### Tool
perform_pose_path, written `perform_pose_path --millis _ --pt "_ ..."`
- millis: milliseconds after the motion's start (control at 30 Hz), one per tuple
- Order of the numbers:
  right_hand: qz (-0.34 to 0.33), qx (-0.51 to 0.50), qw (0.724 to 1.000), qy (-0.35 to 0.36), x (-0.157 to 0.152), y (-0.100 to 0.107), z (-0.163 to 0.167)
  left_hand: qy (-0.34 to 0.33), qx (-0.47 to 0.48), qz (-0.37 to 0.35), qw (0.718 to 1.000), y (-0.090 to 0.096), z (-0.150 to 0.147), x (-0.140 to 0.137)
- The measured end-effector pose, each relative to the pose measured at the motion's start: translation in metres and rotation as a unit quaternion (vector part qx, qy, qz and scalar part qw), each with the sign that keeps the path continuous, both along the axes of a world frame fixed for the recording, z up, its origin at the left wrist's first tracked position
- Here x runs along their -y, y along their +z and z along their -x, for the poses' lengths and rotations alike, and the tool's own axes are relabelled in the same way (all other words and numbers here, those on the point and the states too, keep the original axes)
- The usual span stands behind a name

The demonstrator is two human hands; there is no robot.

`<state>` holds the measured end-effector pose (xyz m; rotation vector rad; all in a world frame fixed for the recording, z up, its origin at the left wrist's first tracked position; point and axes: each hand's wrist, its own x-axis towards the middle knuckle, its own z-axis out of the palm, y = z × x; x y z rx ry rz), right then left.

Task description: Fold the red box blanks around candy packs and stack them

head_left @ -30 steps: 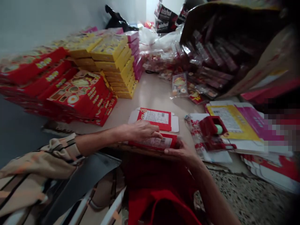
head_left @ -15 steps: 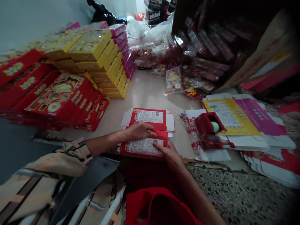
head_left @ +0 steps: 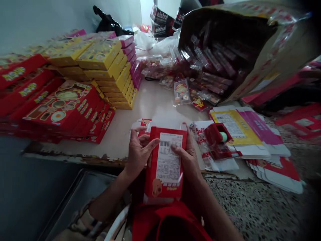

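Note:
A red cardboard box (head_left: pixel 164 187) with a white printed label and barcode is raised in front of me, tilted, with the label side toward me. My left hand (head_left: pixel 137 152) grips its left edge, thumb on the front and the other fingers curled beside the upper corner. On the opposite edge, my right hand (head_left: pixel 189 159) is closed around the box with its thumb across the label. White flaps show at the box's top and bottom ends. Behind it, partly hidden, a flat red and white carton (head_left: pixel 146 123) lies on the table.
Stacks of red boxes (head_left: pixel 62 103), yellow boxes (head_left: pixel 100 55) and purple boxes (head_left: pixel 126 42) stand at left. A red tape dispenser (head_left: pixel 213 134) sits at right beside flat cartons (head_left: pixel 230 129). Farther back, a big cardboard box (head_left: pixel 265 67) holds clear-wrapped packets (head_left: pixel 182 91), several spilling out.
The red carton has come up off the table, turned upright and opened into box shape. My left hand has moved from its top to its left edge; the right still holds the right side.

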<state>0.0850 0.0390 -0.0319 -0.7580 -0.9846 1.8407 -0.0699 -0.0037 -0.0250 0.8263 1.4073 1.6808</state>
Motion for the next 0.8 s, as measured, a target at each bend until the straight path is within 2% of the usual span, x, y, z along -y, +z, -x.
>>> perform_pose_path --millis 100,233,300,400,467,533,633,733,800 --pt "0.034 0.027 0.996 0.072 0.013 -0.007 -0.011 0.002 0.028 -0.009 1.0 -0.016 -0.002 0.009" --pt "0.023 0.109 0.992 0.054 0.014 -0.028 -0.015 -0.011 0.085 0.029 0.996 -0.035 -0.01 0.026" --pt "0.003 0.147 0.988 0.04 0.01 -0.035 -0.012 -0.04 0.123 0.048 0.99 -0.039 -0.01 0.033" --pt "-0.024 0.178 0.984 0.017 0.005 -0.031 -0.007 -0.074 0.195 0.068 0.976 -0.038 -0.002 0.033" --pt "-0.004 0.146 0.989 0.017 0.002 -0.021 -0.005 -0.065 0.235 0.06 0.968 -0.032 0.005 0.029" --pt "0.034 0.104 0.993 0.048 -0.001 -0.011 -0.005 -0.062 0.25 0.053 0.965 -0.025 0.012 0.025" --pt "0.043 0.12 0.988 0.083 -0.004 -0.003 -0.01 -0.105 0.223 0.075 0.966 -0.017 0.018 0.021" --pt "0.003 0.169 0.984 0.057 -0.005 -0.001 -0.015 -0.127 0.152 0.084 0.977 -0.014 0.02 0.022" --pt "-0.033 0.193 0.98 0.039 -0.005 0.002 -0.016 -0.112 0.097 0.068 0.987 -0.013 0.02 0.022"
